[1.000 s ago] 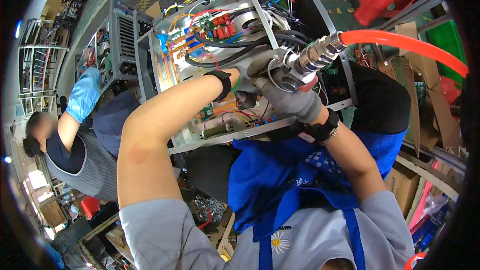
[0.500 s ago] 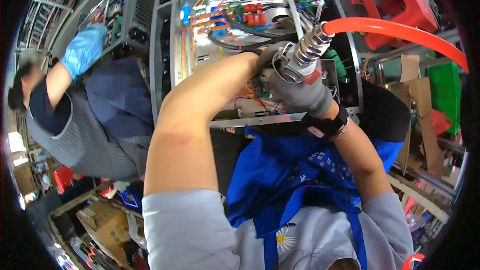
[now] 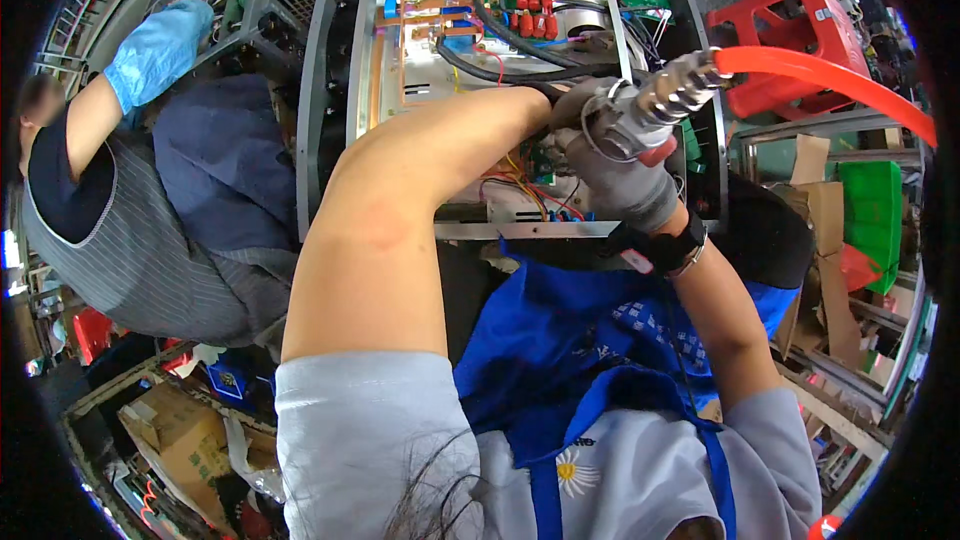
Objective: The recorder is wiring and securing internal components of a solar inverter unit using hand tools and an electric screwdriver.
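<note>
My right hand, in a grey glove, is closed around a metal air tool with a wire ring and a red part. A bright orange-red hose runs from its coupling to the right. The tool's working end is hidden. My left arm reaches across to the same spot; my left hand, also gloved, is next to the tool, its fingers hidden behind it. Both hands are over the right part of an open metal cabinet holding copper bars, red components, black cables, circuit boards and thin coloured wires.
At the left a co-worker's blue-gloved hand is at another open metal cabinet. A red plastic stool stands at the back right. Cardboard and a green bin are on the right; a cardboard box lies at lower left.
The tool and both hands have shifted right in the picture, and the hose coupling leans further right. The cabinet has also shifted slightly in view. My right hand keeps its grip.
</note>
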Available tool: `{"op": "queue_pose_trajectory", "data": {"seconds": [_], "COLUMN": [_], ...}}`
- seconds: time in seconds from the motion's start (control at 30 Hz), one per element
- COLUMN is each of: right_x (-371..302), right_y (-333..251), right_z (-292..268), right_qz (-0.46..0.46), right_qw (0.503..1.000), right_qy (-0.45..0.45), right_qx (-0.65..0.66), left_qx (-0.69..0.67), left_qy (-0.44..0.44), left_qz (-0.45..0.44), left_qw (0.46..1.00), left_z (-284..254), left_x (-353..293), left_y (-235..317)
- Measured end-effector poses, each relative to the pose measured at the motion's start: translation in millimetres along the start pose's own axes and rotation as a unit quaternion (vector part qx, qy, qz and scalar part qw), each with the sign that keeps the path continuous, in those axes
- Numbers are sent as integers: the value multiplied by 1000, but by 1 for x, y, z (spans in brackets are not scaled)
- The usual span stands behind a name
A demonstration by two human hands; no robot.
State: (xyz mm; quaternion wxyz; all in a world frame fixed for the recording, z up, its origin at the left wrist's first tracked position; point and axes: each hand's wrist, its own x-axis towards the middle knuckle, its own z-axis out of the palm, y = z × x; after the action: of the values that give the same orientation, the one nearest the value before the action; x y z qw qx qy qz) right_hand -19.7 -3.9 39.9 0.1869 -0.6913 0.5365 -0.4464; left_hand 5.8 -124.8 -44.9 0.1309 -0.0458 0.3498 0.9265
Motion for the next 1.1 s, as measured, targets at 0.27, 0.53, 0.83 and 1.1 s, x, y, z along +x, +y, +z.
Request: {"op": "queue_pose_trajectory", "data": {"seconds": [0.27, 0.53, 0.83, 1.1], "right_x": [-8, -7, -11, -8], "right_y": [2, -3, 0, -2], "right_z": [2, -6, -7, -10], "right_qz": [-19, 2, -7, 70], "right_qw": [999, 998, 999, 993], "right_qy": [47, 37, 53, 44], "right_qx": [-8, 41, 3, 80], "left_qx": [-10, -12, 16, 38], "left_qy": [-2, -4, -1, 11], "left_qz": [0, -4, -6, -2], "left_qw": [1000, 1000, 1000, 999], "left_z": [2, 2, 2, 5], "left_x": [6, 5, 8, 12], "left_y": [1, 2, 5, 6]}}
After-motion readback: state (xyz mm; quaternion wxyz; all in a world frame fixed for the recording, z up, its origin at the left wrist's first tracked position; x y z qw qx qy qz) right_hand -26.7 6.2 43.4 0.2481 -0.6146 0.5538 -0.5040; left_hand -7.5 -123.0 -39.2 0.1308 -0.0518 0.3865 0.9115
